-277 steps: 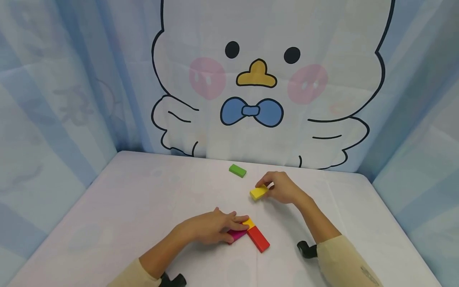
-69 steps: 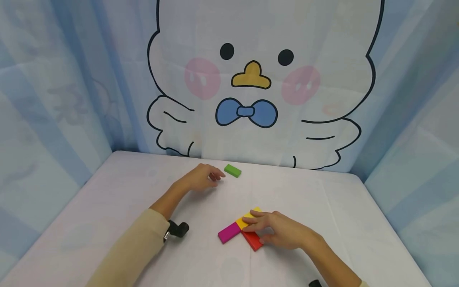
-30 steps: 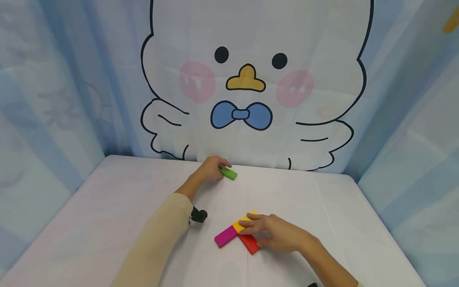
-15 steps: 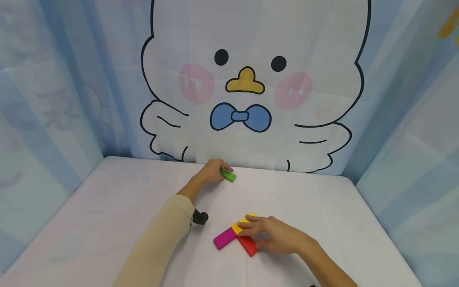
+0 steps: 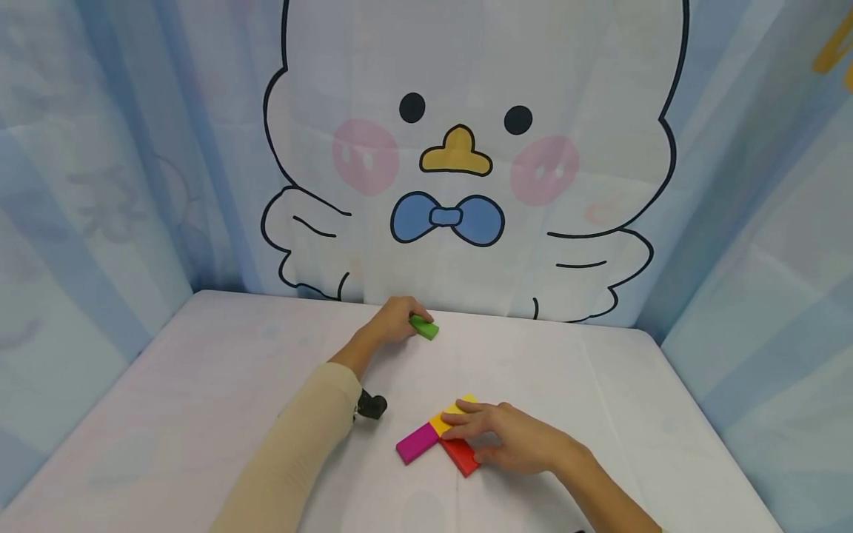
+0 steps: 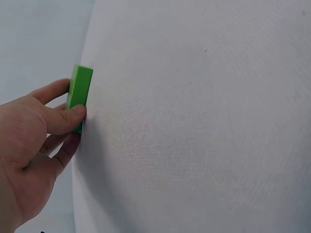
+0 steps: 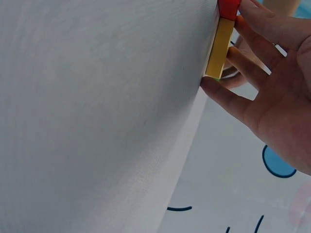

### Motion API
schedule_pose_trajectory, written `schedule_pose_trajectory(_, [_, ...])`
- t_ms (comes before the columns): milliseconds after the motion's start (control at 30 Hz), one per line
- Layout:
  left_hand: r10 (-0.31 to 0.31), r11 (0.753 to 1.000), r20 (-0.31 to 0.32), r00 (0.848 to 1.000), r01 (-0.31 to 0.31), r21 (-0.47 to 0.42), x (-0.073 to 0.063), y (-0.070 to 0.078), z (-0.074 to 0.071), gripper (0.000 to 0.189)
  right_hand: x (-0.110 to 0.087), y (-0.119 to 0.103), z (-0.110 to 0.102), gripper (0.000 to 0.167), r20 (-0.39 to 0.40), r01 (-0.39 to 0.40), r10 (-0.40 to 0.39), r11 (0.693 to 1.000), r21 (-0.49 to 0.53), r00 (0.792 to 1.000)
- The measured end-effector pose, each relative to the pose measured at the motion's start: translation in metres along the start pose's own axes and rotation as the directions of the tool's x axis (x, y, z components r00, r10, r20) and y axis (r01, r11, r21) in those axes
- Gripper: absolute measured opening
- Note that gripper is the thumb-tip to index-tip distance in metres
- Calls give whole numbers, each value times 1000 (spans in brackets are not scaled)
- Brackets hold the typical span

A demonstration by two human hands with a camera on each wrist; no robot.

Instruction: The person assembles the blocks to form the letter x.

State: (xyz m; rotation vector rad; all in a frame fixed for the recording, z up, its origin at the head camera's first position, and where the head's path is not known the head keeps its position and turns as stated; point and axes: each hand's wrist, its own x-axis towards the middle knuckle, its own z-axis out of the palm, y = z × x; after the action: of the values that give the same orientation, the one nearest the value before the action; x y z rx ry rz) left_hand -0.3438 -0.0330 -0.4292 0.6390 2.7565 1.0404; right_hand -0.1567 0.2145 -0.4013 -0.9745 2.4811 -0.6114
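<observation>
At the far edge of the table, my left hand [image 5: 395, 320] pinches a green block [image 5: 424, 327] between thumb and fingers; the left wrist view has the thumb across its side. Nearer the front lie a magenta block [image 5: 417, 443], an orange-yellow block [image 5: 437, 424], a yellow block [image 5: 469, 398] and a red block [image 5: 458, 457]. The magenta and yellow ones form a slanting row, and the red one branches off toward the front. My right hand [image 5: 516, 437] rests spread over this group, fingertips on the yellow pieces and thumb at the red one, partly covering them.
A white cloth covers the table [image 5: 233, 385]. Behind it hangs a curtain [image 5: 460, 274] printed with a cartoon bird, and blue-white curtains stand at both sides. A black wrist camera mount [image 5: 371, 405] sticks out by the left sleeve.
My right hand has set the yellow block into the row and stays there. My left hand has left the magenta block, reached to the back and taken hold of the green block.
</observation>
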Motion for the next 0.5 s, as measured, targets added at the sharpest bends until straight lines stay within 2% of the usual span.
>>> schedule_pose_trajectory(167, [-16, 1000, -3, 1000, 16, 6, -2, 0, -1, 39, -1, -1, 0, 59, -1, 1, -1, 1000, 4, 1000])
schedule_pose_trajectory(500, [30, 999, -6, 1000, -30, 28, -11, 3, -10, 42, -1, -1, 0, 58, -8, 7, -7, 1000, 2, 1000])
